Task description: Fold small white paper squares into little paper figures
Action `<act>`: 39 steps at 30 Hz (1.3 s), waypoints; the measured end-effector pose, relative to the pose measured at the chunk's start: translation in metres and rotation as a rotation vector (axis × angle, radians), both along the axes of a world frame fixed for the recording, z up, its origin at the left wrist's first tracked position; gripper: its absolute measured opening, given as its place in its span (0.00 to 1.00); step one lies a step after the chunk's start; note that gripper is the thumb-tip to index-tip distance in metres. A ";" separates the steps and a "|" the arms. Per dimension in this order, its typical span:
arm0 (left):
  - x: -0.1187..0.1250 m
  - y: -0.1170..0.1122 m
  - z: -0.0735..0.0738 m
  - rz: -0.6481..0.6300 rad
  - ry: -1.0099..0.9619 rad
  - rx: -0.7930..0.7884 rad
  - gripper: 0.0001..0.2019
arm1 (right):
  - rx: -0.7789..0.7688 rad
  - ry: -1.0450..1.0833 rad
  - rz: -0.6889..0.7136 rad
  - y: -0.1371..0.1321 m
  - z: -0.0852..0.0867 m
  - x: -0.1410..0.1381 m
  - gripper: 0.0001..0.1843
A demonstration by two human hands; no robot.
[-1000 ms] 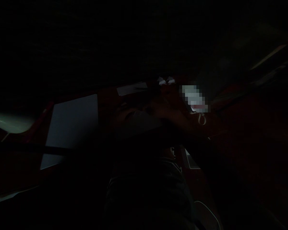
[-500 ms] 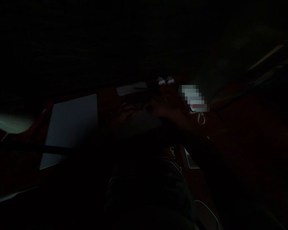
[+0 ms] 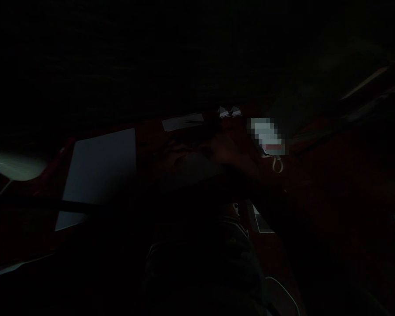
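Observation:
The picture is very dark, so fine detail is lost. A dim sheet of paper (image 3: pixel 199 172) lies in the middle, between my two hands. My left hand (image 3: pixel 174 151) is at its upper left edge, fingers bent and thumb against the paper. At its upper right edge my right hand (image 3: pixel 225 149) is closed on the paper, fingertips hard to make out. Just beyond the hands are a pale paper strip (image 3: pixel 183 122) and two small folded paper pieces (image 3: pixel 229 112).
A large pale sheet (image 3: pixel 100 169) lies to the left on the reddish surface, near a white rounded object (image 3: pixel 16 166). Right of the hands is a blurred-out pale item (image 3: pixel 268 136) with a white loop (image 3: pixel 278 165). A thin pale cord (image 3: pixel 285 289) curves at the lower right.
The view has shifted very slightly. Both hands stay at the sheet of paper, with hardly any visible movement.

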State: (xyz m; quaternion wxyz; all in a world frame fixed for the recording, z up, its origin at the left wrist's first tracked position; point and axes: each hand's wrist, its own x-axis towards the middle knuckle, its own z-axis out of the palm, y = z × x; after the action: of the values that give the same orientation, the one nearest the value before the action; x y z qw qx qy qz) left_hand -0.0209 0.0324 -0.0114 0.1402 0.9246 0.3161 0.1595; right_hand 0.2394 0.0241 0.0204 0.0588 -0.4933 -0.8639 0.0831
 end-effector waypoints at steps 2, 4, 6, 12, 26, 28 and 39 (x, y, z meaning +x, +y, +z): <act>0.000 -0.001 0.001 0.006 0.015 0.002 0.21 | -0.017 -0.042 0.014 -0.002 0.002 -0.002 0.23; 0.001 -0.002 0.002 0.021 0.034 0.005 0.22 | -0.027 -0.049 0.016 -0.003 0.002 -0.003 0.22; 0.001 -0.002 0.003 0.023 0.050 0.010 0.23 | -0.009 -0.027 0.007 -0.002 0.000 -0.004 0.20; 0.003 -0.005 0.005 0.014 0.097 0.018 0.26 | 0.002 0.052 -0.006 0.007 -0.005 -0.005 0.18; 0.001 -0.004 0.004 0.017 0.078 0.009 0.31 | -0.116 0.113 0.014 0.011 0.005 0.003 0.22; 0.001 -0.004 0.005 0.014 0.108 0.016 0.31 | -0.105 0.082 0.006 0.010 0.007 0.001 0.22; 0.003 -0.009 0.007 0.031 0.110 0.064 0.28 | -0.068 -0.007 -0.007 -0.001 0.018 -0.012 0.20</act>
State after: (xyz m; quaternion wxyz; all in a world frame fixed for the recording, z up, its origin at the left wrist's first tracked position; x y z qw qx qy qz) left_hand -0.0179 0.0229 -0.0049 0.0907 0.9309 0.3325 0.1207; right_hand 0.2273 0.0234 0.0388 0.0394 -0.4984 -0.8590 0.1104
